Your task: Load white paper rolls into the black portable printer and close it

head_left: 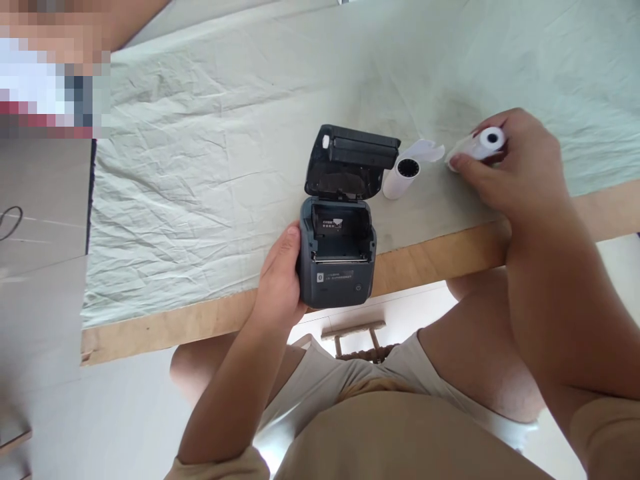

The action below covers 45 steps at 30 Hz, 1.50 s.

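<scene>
A dark portable printer has its lid raised, and the paper bay inside holds no roll. My left hand grips the printer's left side, near the table's front edge. Just right of the lid, a white paper roll stands on the cloth with its loose end curling up to the right. Farther right, my right hand is closed round a second white paper roll, thumb on its near side, its round end with a dark core facing up.
A pale green wrinkled cloth covers the table, whose wooden edge runs along the front. Part of another person shows at the upper left. A wooden stool is under the table edge.
</scene>
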Tool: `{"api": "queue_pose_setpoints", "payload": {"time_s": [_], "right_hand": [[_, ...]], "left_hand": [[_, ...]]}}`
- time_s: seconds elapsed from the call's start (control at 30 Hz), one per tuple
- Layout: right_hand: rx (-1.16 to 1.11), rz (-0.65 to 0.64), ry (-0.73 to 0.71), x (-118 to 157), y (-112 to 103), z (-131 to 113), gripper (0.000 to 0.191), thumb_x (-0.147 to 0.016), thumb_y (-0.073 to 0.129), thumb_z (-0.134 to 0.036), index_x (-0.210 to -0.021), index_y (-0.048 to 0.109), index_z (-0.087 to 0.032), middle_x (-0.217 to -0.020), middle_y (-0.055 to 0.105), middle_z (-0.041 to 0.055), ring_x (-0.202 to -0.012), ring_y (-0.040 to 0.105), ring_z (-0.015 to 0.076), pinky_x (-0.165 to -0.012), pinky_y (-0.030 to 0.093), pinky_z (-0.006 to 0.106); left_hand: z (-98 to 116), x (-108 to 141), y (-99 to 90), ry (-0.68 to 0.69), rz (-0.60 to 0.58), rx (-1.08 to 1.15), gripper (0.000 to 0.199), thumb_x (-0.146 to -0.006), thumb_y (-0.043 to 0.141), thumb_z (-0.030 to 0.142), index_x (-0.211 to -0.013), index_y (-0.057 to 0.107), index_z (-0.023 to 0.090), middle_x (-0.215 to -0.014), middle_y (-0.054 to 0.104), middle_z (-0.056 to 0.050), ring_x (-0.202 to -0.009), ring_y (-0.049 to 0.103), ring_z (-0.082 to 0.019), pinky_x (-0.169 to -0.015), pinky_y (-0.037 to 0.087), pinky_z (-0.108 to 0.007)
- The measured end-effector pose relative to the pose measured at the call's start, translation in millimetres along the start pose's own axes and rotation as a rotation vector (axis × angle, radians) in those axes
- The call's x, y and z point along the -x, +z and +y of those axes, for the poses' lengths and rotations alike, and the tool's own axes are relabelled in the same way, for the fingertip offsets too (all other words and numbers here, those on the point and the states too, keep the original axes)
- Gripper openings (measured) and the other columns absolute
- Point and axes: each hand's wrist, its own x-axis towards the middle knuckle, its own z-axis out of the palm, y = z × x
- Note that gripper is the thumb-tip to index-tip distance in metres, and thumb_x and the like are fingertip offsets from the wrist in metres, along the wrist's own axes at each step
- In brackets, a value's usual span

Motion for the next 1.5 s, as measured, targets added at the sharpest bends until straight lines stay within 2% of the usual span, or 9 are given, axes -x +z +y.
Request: {"api": "queue_pose_setpoints", "payload": {"time_s": [0.17, 0.2, 0.3, 0.5, 0.63, 0.97, 1.1, 1.27, 1.5], "right_hand": [[0.048, 0.093, -0.247, 21, -7, -36, 0.049, -0.088, 0.088, -0.027, -0.134, 0.07, -0.033, -0.143, 0.073, 0.0135, -0.131, 0.073, 0.0381, -0.104, 0.058, 0.055], [0.005, 0.203, -0.331, 29, -5, -50, 0.037, -0.088, 0.086, -0.027, -0.121, 0.072, -0.031, -0.125, 0.076, 0.0128, -0.114, 0.075, 0.0362, -0.093, 0.058, 0.054], [-0.082, 0.187, -0.5, 49, 12, -82, 0.019, -0.095, 0.081, -0.032, -0.11, 0.07, -0.03, -0.101, 0.069, 0.0093, -0.099, 0.072, 0.0321, -0.088, 0.061, 0.053], [0.054, -0.07, -0.294, 41, 44, -77, 0.04, -0.09, 0.082, -0.033, -0.127, 0.071, -0.028, -0.124, 0.068, 0.013, -0.098, 0.069, 0.0297, -0.085, 0.061, 0.051], [-0.032, -0.156, -0.313, 41, 44, -70, 0.033, -0.092, 0.068, -0.024, -0.124, 0.069, -0.03, -0.117, 0.07, 0.0065, -0.081, 0.064, 0.0208, -0.08, 0.06, 0.043], [-0.223, -0.284, -0.307, 50, 42, -70, 0.044, -0.09, 0.066, -0.024, -0.134, 0.069, -0.029, -0.118, 0.079, 0.005, -0.08, 0.067, 0.02, -0.075, 0.06, 0.039], [-0.15, -0.258, -0.35, 51, 40, -73, 0.033, -0.092, 0.071, -0.029, -0.124, 0.077, -0.029, -0.119, 0.077, 0.0075, -0.096, 0.073, 0.0253, -0.086, 0.063, 0.043], [-0.175, -0.325, -0.28, 49, 40, -69, 0.054, -0.09, 0.072, -0.023, -0.142, 0.068, -0.031, -0.119, 0.079, 0.0062, -0.083, 0.068, 0.0216, -0.084, 0.064, 0.043], [-0.184, -0.249, -0.311, 50, 42, -65, 0.054, -0.091, 0.07, -0.022, -0.145, 0.07, -0.031, -0.123, 0.076, 0.008, -0.099, 0.073, 0.0244, -0.091, 0.066, 0.044]], "left_hand": [[0, 0, -0.9, -0.033, -0.015, 0.065, 0.04, -0.094, 0.088, 0.06, -0.107, 0.081, 0.023, -0.096, 0.085, -0.001, -0.075, 0.08, -0.019, -0.064, 0.068, -0.03], [-1, 0, -1.3, -0.032, -0.018, 0.065, 0.04, -0.094, 0.088, 0.06, -0.108, 0.081, 0.023, -0.098, 0.086, -0.002, -0.077, 0.081, -0.02, -0.065, 0.068, -0.031], [-1, -1, -1.8, -0.015, -0.008, 0.032, 0.038, -0.1, 0.082, 0.059, -0.107, 0.08, 0.022, -0.097, 0.086, -0.003, -0.08, 0.083, -0.022, -0.068, 0.069, -0.033], [-1, -1, 0.9, 0.007, 0.023, 0.025, 0.039, -0.095, 0.086, 0.06, -0.104, 0.08, 0.022, -0.094, 0.085, -0.002, -0.081, 0.082, -0.022, -0.072, 0.07, -0.034], [-1, 0, 0.8, -0.014, 0.013, 0.027, 0.04, -0.094, 0.087, 0.061, -0.106, 0.08, 0.023, -0.091, 0.085, -0.002, -0.083, 0.084, -0.023, -0.073, 0.07, -0.035], [-1, 0, 0.3, -0.034, 0.021, 0.03, 0.035, -0.103, 0.077, 0.058, -0.106, 0.081, 0.024, -0.091, 0.083, -0.002, -0.073, 0.08, -0.021, -0.064, 0.066, -0.032], [0, 0, 1.6, -0.014, 0.026, 0.022, 0.034, -0.102, 0.079, 0.057, -0.104, 0.081, 0.024, -0.09, 0.083, -0.002, -0.082, 0.084, -0.023, -0.074, 0.071, -0.035], [-1, 0, 1.6, -0.009, 0.011, 0.013, 0.035, -0.1, 0.081, 0.059, -0.103, 0.079, 0.024, -0.094, 0.084, -0.004, -0.1, 0.087, -0.029, -0.086, 0.073, -0.04], [-4, -1, -2.3, 0.035, -0.015, 0.012, 0.035, -0.104, 0.076, 0.058, -0.106, 0.081, 0.023, -0.098, 0.084, -0.004, -0.092, 0.085, -0.025, -0.084, 0.072, -0.038]]}}
